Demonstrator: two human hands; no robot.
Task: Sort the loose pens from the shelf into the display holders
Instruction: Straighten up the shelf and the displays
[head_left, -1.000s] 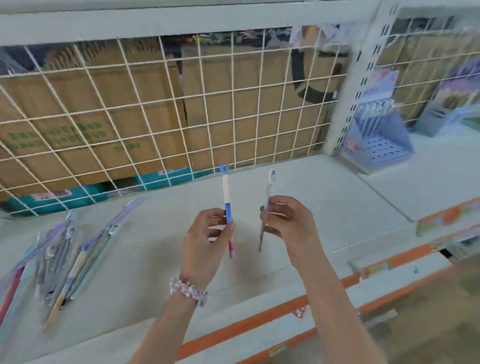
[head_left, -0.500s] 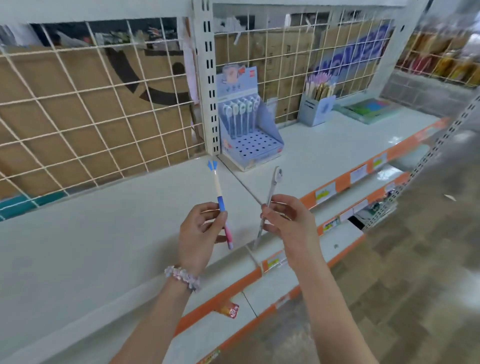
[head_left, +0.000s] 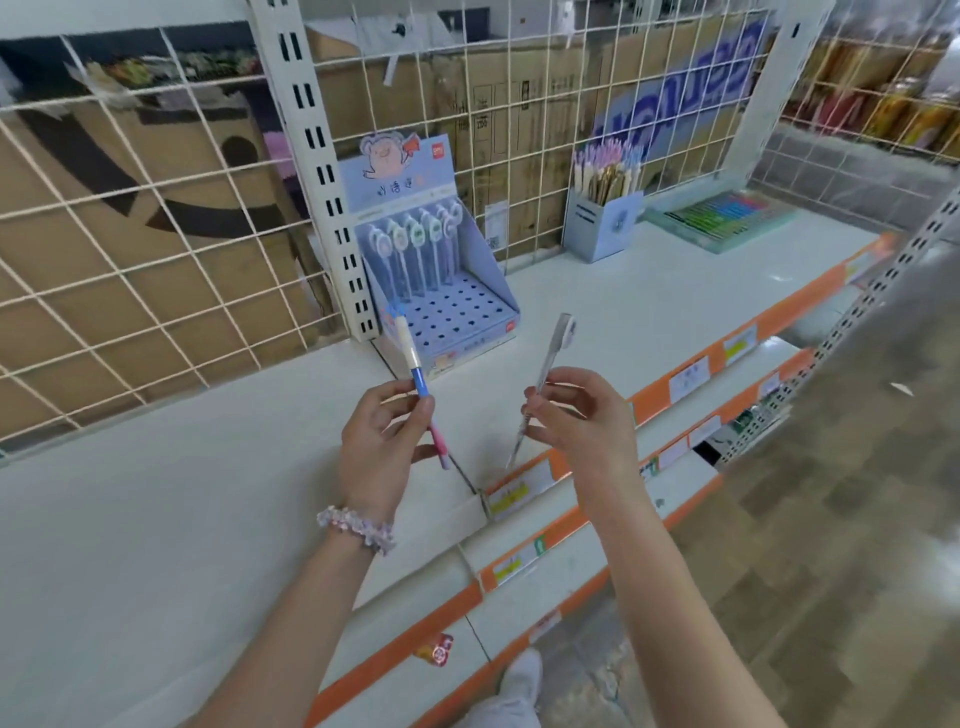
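My left hand (head_left: 382, 439) pinches a pen with a white, blue and pink barrel (head_left: 415, 371), held upright with its blue top near the holder. My right hand (head_left: 582, 421) pinches a thin clear grey pen (head_left: 548, 364), tilted with its cap up. Both hands hover above the white shelf (head_left: 156, 519). Just beyond them stands a light blue display holder (head_left: 447, 306) with a perforated base and a row of round-topped pens at its back. A second blue box holder (head_left: 602, 221) full of pens stands further right.
A white wire grid (head_left: 156, 218) backs the shelf, with cardboard boxes behind it. A white upright post (head_left: 322, 171) stands left of the holder. A flat pack of coloured items (head_left: 727, 218) lies at the far right. Orange price rails (head_left: 691, 374) edge the shelves.
The view has swung right along the shelf; the pile of loose pens has left the frame and the display holders have come closer. Both hands keep their pens.
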